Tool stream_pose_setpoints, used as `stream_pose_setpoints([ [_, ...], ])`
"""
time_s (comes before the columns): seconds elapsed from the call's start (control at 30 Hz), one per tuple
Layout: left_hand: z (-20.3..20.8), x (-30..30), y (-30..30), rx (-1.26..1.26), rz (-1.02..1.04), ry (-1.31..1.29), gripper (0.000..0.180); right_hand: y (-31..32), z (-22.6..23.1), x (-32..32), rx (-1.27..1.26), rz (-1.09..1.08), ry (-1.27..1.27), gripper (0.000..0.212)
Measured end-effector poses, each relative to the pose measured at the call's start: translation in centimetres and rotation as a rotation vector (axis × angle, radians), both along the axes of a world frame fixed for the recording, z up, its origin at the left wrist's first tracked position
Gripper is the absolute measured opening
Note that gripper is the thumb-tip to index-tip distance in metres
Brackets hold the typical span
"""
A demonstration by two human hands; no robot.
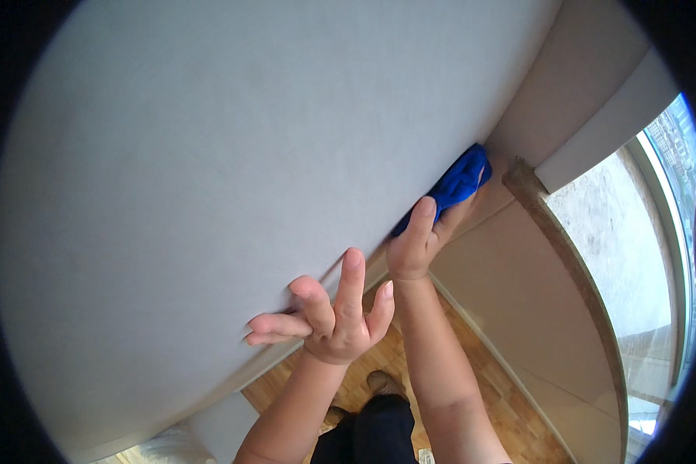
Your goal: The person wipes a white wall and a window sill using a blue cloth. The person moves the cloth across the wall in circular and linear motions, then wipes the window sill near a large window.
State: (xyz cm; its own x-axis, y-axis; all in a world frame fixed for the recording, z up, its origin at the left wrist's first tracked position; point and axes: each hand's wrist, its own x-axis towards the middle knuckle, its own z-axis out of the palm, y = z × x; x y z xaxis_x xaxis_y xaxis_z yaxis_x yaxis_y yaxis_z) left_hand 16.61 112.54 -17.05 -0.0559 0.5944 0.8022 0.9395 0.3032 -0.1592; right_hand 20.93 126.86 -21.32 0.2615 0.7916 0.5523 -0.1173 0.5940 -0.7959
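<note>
Head view: looking down along a pale wall (pixel 209 155) toward the wooden floor (pixel 510 402).
Left hand (pixel 329 313): fingers spread wide, holding nothing; fingertips rest on the wall, apparently bracing the person.
Right hand (pixel 417 243): just right of and beyond the left hand, closed around a blue cloth (pixel 458 184), pressing it flat so it rubs the wall.
Blue cloth: bunched ahead of the right fingers, near the wall's corner.
Stone sill (pixel 572 263): right of the right hand, beneath a window (pixel 673 201).

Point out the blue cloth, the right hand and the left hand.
blue cloth (pixel 458 183), head view, middle of the bunched fabric
right hand (pixel 415 246), head view, back of the hand
left hand (pixel 334 325), head view, palm
</note>
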Motion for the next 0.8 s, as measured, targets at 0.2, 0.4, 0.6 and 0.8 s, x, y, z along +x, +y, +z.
stream_pose_setpoints([
  [0.2,0.7,-0.2,-1.7,-0.038,-0.096,-0.079,0.055,-3.8,1.7,-1.7,-0.394,0.05,0.216,0.063],
  [0.4,1.8,-0.6,-6.0,-0.12,-0.191,-0.205,0.058,-9.7,1.1,-3.7,-0.499,0.053,0.079,0.064],
  [0.6,2.6,-0.6,-10.4,-0.216,-0.162,-0.348,0.049,-15.7,2.6,-5.2,-0.542,0.12,0.049,0.069],
  [0.8,2.6,-2.0,-15.2,-0.201,-0.275,-0.508,0.045,-21.3,1.8,-7.0,-0.394,0.149,-0.002,0.074],
])
